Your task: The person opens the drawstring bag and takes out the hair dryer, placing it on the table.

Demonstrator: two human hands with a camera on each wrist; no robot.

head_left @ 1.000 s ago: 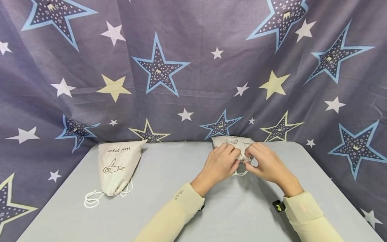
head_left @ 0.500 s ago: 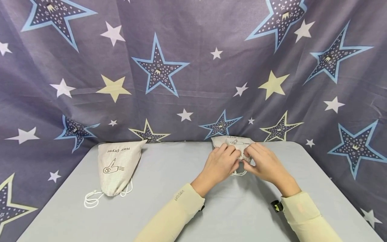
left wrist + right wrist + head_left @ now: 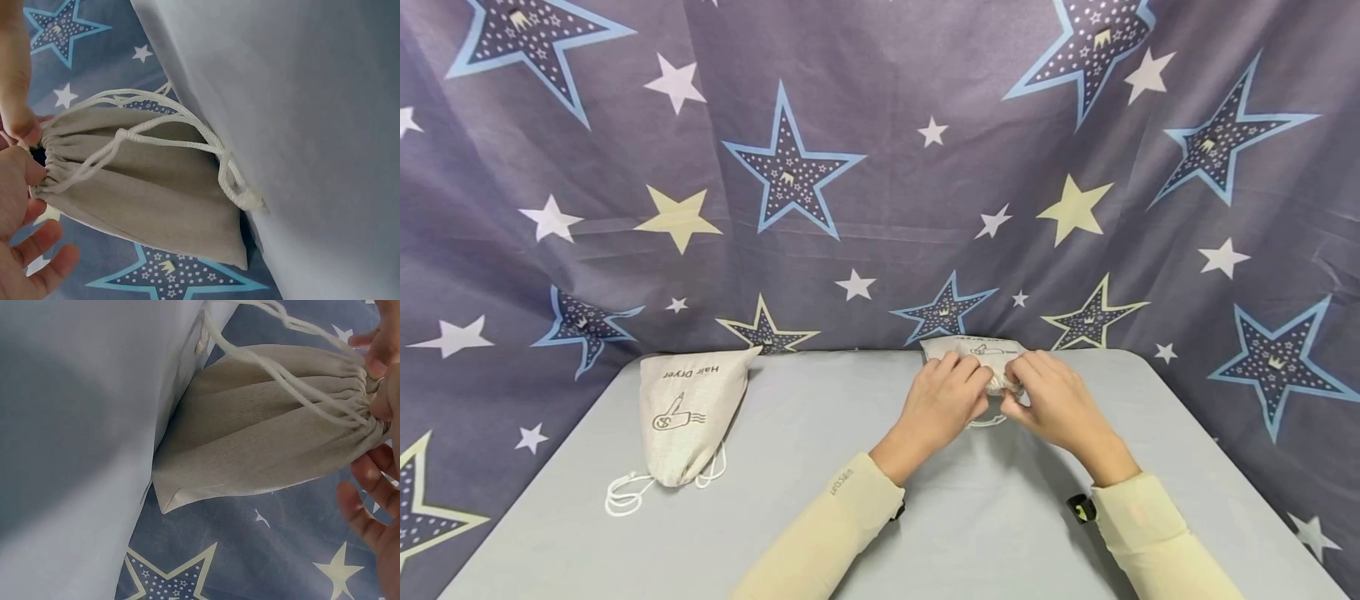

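In the head view, both hands are at the gathered mouth of a beige drawstring bag near the table's far edge. My left hand pinches one side of the mouth, and my right hand pinches the other. A small dark gap shows between the fingers in the left wrist view. White cords hang loose from the puckered neck over the bag's plain side. Part of a hair dryer drawing shows on the bag's upper face; the fingers cover the rest.
A second beige drawstring bag, printed "Hair Dryer", lies at the left of the grey table, its white cords trailing toward the front. Behind the table hangs a dark curtain with stars.
The head view has shifted slightly. Both hands stay at the bag's mouth with small finger movements, and the cord loop beneath them has moved slightly up and left.
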